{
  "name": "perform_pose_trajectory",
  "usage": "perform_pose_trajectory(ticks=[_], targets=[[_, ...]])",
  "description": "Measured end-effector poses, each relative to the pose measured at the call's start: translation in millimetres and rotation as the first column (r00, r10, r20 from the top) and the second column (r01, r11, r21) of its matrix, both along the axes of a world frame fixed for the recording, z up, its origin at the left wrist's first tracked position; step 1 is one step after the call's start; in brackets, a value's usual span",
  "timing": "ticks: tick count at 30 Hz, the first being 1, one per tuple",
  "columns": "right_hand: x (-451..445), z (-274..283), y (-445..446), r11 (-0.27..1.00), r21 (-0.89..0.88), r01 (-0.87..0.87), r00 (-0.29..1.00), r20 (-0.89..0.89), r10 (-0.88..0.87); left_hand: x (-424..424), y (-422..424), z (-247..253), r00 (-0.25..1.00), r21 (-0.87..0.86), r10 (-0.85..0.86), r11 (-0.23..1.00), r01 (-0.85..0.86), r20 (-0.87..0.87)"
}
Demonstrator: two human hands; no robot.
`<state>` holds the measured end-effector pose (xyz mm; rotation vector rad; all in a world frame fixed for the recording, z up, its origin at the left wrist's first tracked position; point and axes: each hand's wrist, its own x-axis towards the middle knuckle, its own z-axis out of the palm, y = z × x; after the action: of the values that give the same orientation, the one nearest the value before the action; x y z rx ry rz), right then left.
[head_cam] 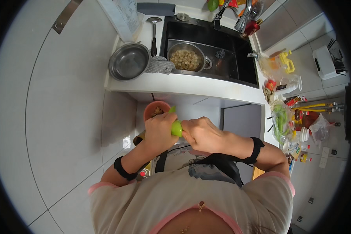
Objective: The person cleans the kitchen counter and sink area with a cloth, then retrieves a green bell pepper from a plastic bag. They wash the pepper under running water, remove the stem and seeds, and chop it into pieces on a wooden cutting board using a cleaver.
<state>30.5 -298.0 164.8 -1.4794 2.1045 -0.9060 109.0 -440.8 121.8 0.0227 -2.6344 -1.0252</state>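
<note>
My left hand [160, 130] is closed around a bright green vegetable [177, 128], which looks like a green pepper. Its thin tip shows above the fingers, and its middle is hidden in the fist. At the thicker end, my right hand [206, 133] pinches the vegetable between thumb and bent fingers. Both hands are close together in front of my body, on the near side of the counter. Partly behind the left hand is a pink bin [147, 110] with brownish scraps inside.
Beyond the white counter edge [187, 84], a dark sink [237, 49] holds a metal pot [204, 55] of pale chopped food. A metal bowl [128, 62], striped cloth [160, 65] and ladle [154, 35] lie left of it. At right sits a plastic bag of green vegetables [280, 120].
</note>
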Motion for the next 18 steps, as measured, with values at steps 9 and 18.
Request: perform_pose_trajectory(ticks=[9, 18], targets=[[-29, -4, 2, 0.957, -0.089, -0.278, 0.864, -0.459, 0.208, -13, -41, 10, 0.754, 0.459, -0.54, 0.815, 0.355, 0.375], [-12, -3, 1, 0.901, 0.412, 0.138, 0.48, 0.768, -0.425, 3, -19, -15, 0.959, -0.005, -0.252, 0.967, 0.255, 0.127]])
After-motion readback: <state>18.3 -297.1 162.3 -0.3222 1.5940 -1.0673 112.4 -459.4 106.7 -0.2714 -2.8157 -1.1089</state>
